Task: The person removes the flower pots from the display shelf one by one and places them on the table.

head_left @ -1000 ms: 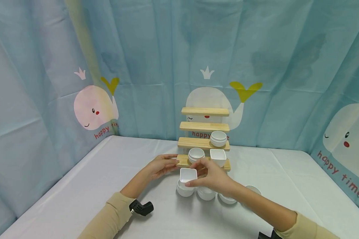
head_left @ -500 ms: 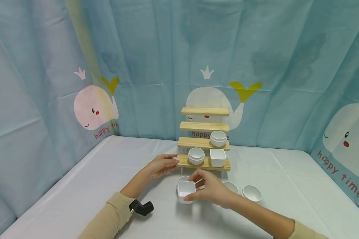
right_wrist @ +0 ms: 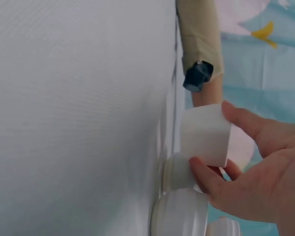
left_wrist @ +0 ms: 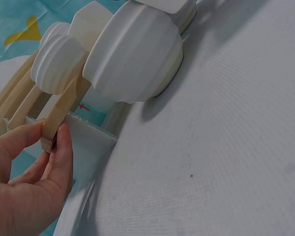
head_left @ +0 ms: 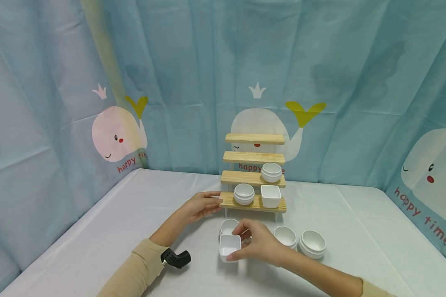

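Note:
In the head view, my right hand [head_left: 260, 243] pinches a small white square bowl [head_left: 230, 246] by its sides, thumb in front and fingers behind. The bowl is upright, low over the tablecloth, in front of a white round bowl [head_left: 228, 226]. Whether its base touches the cloth I cannot tell. My left hand [head_left: 202, 206] pinches the left end of the lowest board of a stepped wooden shelf [head_left: 226, 200], thumb above and fingers below, as the left wrist view confirms. That board bears a round bowl [head_left: 244, 194] and a square bowl [head_left: 271, 197].
Another round bowl [head_left: 271, 172] stands on the second board; the two upper boards [head_left: 254, 157] hold nothing. Right of my right hand, two round bowls [head_left: 285, 236] stand on the white tablecloth [head_left: 357, 231]. A blue printed curtain [head_left: 193, 82] hangs behind.
My right hand has brought the square bowl down and toward me, from above the front round bowl to just before it. My left hand stays on the shelf.

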The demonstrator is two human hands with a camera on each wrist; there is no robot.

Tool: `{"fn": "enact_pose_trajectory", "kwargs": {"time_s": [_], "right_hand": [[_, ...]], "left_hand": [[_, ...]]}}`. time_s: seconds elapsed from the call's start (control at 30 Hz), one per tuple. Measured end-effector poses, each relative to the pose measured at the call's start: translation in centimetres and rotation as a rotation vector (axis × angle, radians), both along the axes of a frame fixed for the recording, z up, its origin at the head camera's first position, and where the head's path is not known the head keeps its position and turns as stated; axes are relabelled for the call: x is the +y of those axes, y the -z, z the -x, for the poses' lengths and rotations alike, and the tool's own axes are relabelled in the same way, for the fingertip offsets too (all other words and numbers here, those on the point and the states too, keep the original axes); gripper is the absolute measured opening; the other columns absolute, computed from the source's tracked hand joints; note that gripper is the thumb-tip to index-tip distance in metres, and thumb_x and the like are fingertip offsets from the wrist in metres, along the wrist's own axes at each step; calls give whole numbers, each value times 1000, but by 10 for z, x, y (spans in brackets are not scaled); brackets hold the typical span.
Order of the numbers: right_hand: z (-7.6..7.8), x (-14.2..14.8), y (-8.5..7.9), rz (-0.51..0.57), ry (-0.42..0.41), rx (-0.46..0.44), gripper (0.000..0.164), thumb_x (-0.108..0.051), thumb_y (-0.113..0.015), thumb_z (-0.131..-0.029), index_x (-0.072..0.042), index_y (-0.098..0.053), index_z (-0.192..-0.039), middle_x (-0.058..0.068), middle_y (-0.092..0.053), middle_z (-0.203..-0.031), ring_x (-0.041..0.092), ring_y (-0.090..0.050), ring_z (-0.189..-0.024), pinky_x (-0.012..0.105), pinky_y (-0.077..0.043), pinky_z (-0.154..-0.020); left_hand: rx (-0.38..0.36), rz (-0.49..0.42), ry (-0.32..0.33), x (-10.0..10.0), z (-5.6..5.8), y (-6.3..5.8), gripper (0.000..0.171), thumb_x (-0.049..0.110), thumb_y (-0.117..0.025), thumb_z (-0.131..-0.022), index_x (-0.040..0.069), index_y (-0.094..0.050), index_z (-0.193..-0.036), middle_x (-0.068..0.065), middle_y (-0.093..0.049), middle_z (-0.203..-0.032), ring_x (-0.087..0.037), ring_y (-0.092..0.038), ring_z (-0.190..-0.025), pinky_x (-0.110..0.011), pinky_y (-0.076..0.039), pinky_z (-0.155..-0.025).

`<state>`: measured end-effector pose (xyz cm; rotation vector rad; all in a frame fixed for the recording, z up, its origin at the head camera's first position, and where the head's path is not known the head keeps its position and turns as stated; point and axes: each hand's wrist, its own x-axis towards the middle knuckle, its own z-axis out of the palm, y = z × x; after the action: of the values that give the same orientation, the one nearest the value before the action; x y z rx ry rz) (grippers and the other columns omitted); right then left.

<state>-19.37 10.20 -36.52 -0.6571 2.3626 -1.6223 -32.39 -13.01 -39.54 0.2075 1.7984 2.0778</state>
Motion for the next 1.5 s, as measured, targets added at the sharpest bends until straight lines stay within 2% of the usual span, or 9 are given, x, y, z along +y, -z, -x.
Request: {"fn": "enact_pose_trajectory", "kwargs": {"time_s": [0.3, 0.63, 0.87, 0.97, 1.27, 1.37, 1.5], "right_hand": [[-4, -3, 3, -37, -18, 71, 46, 4, -96, -68, 1, -62, -99, 7, -67, -100, 16, -68, -90, 25, -67, -76], [-5, -3, 9, -43, -58, 158, 47, 1, -98, -68, -1, -61, -97, 5, -68, -100, 6, -66, -89, 16, -63, -74], [-5, -2, 9, -118, -88, 210, 47, -6, -99, -71, -2, -60, -98, 4, -68, -95, 4, -65, -86, 13, -61, -71], [-5, -1, 7, -121, -94, 201, 47, -7, -98, -72, -2, -61, -100, 3, -67, -95, 3, -65, -86, 13, -62, -71], [-3, 2, -3, -121, -100, 174, 45, -5, -95, -76, 5, -64, -107, 14, -67, -102, 27, -71, -89, 17, -63, -74], [-1, 5, -8, -116, -105, 168, 44, -7, -94, -78, 5, -65, -110, 13, -67, -103, 28, -70, -91, 18, -63, -77], [2, 9, -16, -115, -90, 156, 44, -10, -92, -81, 5, -66, -114, 11, -69, -104, 21, -69, -92, 19, -64, -78]], "left_hand": [[-12, -18, -1, 0, 0, 1, 55, -4, -56, -106, -16, -35, -155, -24, -61, -131, -15, -70, -100, -24, -63, -93], [-15, -12, -3, 0, 0, 0, 55, -4, -55, -106, -16, -35, -156, -27, -59, -135, -14, -71, -99, -23, -63, -92], [-16, -2, -14, -1, 0, -1, 54, -3, -56, -107, -15, -36, -156, -25, -60, -133, -14, -71, -99, -23, -63, -92], [-16, -1, -18, -1, 0, -1, 53, -3, -55, -107, -15, -37, -155, -25, -60, -134, -15, -71, -99, -24, -63, -93], [-15, -2, -18, -1, -1, -1, 53, -3, -56, -107, -15, -37, -155, -24, -62, -132, -14, -71, -99, -24, -63, -93], [-14, -2, -16, 0, -1, -1, 53, -3, -56, -107, -15, -37, -155, -22, -62, -129, -14, -71, -99, -23, -63, -92], [-9, 0, -11, 0, -1, -1, 53, -3, -56, -106, -15, -37, -155, -23, -62, -130, -14, -70, -100, -24, -63, -93]]}}
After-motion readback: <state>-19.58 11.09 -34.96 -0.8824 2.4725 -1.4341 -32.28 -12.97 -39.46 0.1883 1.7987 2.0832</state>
